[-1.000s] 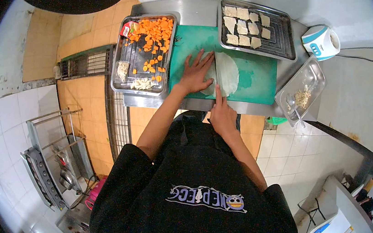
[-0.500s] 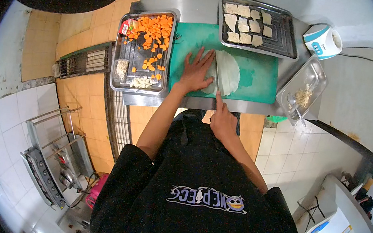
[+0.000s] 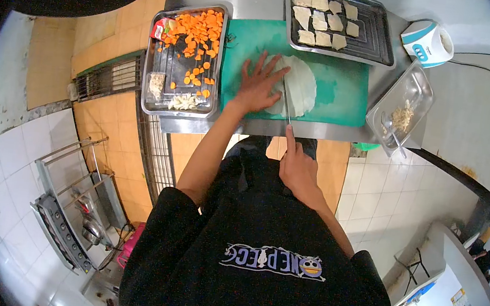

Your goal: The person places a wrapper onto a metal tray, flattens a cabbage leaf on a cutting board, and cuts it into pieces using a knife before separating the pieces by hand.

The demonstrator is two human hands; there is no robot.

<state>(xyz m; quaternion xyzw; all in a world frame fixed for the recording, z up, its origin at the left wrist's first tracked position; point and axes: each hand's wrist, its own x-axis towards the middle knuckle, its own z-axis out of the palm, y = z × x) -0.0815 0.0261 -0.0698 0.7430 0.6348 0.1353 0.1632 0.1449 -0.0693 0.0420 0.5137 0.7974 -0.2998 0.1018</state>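
Note:
A round, pale sheet of thin dough (image 3: pixel 302 90) lies on the green cutting board (image 3: pixel 342 94). My left hand (image 3: pixel 258 87) rests on its left part with the fingers spread. A knife (image 3: pixel 287 100) lies across the sheet beside my left fingertips, its blade pointing away from me. My right hand (image 3: pixel 299 166) is closed around the handle, with the index finger stretched along the top of it. The handle is mostly hidden in that hand.
Left of the board stands a metal tray (image 3: pixel 148 97) with sliced carrots (image 3: pixel 198 30). Behind it, another tray (image 3: pixel 372 43) bears flat pale squares (image 3: pixel 318 21). To the right are a steel pan (image 3: pixel 424 92) with chopped bits and a white-and-teal appliance (image 3: pixel 427 45).
My right hand has drawn the knife back toward me, with its tip now lower on the sheet. My left hand stays spread on the dough. The whole view has shifted slightly.

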